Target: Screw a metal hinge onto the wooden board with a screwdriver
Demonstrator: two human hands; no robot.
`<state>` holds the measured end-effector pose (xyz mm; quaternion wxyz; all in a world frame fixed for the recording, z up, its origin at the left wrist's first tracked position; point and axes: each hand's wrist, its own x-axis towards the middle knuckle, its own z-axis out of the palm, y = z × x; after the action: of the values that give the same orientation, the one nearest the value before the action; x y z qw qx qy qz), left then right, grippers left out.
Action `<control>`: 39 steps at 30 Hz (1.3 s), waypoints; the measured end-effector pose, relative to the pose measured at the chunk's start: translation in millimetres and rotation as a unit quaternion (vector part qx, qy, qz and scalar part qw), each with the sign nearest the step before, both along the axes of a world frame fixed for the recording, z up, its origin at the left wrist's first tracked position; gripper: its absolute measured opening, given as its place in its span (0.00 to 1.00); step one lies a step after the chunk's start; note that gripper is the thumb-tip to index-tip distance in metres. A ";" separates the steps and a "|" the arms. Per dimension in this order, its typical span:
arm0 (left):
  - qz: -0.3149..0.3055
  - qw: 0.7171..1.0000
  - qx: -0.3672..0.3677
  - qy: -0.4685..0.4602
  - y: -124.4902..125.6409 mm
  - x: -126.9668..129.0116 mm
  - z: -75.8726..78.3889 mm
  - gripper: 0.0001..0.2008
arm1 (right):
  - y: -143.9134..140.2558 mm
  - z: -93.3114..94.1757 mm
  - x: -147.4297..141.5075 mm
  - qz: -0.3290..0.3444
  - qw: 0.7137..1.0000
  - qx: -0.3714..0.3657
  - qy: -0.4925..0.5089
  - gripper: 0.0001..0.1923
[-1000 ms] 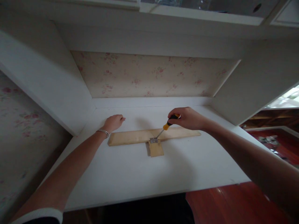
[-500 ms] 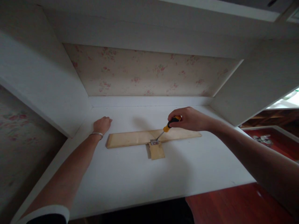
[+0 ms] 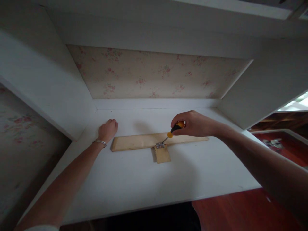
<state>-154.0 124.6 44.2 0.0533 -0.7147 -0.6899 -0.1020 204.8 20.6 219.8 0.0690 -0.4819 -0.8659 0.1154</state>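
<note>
right hand (image 3: 193, 123) grips screwdriver (image 3: 173, 130), tip on hinge (image 3: 160, 145) | left hand (image 3: 108, 130) loosely curled on table (image 3: 134, 179), off plank (image 3: 146, 141) | better: keep driver square, brace plank

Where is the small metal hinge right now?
Head view, centre: the hinge joins the long wooden strip to the short block, under the screwdriver tip.

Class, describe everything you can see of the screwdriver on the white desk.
The screwdriver has a yellow and black handle, plastic by its look, and a thin metal shaft. It slants down to the left, its tip on the small metal hinge that joins the long wooden board to the short wooden piece. The right hand is closed round the handle. The tip's shape is too small to tell.
</note>
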 end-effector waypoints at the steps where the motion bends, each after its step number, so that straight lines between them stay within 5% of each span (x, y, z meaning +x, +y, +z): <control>1: -0.020 0.999 0.012 -0.023 -11.2 9.2 2.7 0.16 | -1.4 -0.2 -0.2 -0.001 1.000 0.000 0.001 0.11; 4: -0.081 0.989 0.014 -0.120 -52.7 43.9 4.9 0.13 | -6.4 -0.5 -0.9 -0.002 1.000 -0.001 0.001 0.12; 6: -0.106 0.966 -0.075 -0.225 -82.5 68.3 2.7 0.12 | -10.2 -0.2 -1.3 0.006 1.000 0.001 -0.003 0.12; 9: -0.126 0.839 -0.321 -0.420 -119.6 99.9 -0.2 0.15 | -16.6 1.1 -2.6 0.017 1.000 0.005 -0.008 0.11; 13: -0.061 0.686 -0.431 -0.583 -140.4 128.4 -0.4 0.16 | -25.8 2.5 -5.8 0.019 1.000 0.003 -0.006 0.10; 16: -0.037 0.617 -0.446 -0.647 -138.8 143.7 -5.5 0.13 | -31.6 2.5 -7.3 0.029 1.000 0.004 -0.004 0.09; 19: -0.006 0.577 -0.446 -0.684 -134.3 156.7 -15.3 0.10 | -33.8 2.4 -7.1 0.037 0.999 0.005 -0.004 0.08; 22: 0.023 0.580 -0.438 -0.686 -131.7 166.6 -23.0 0.08 | -29.5 2.8 -7.9 0.041 0.999 0.005 -0.012 0.09; 27: 0.019 0.637 -0.404 -0.656 -127.0 174.2 -29.3 0.12 | -8.5 1.2 -17.6 0.010 0.998 0.033 -0.046 0.16; 33: -0.009 0.650 -0.381 -0.658 -123.1 174.4 -39.0 0.14 | 15.0 -3.7 -37.2 -0.123 0.971 0.099 -0.178 0.32; 39: -0.031 0.674 -0.386 -0.629 -124.7 170.7 -33.9 0.11 | 29.3 8.6 -44.3 -0.092 0.960 0.041 -0.260 0.23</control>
<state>16.7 0.0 10.3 -0.6769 -0.4596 -0.5157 -0.2540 160.5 49.9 228.4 -0.1289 -0.5694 -0.8100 -0.0565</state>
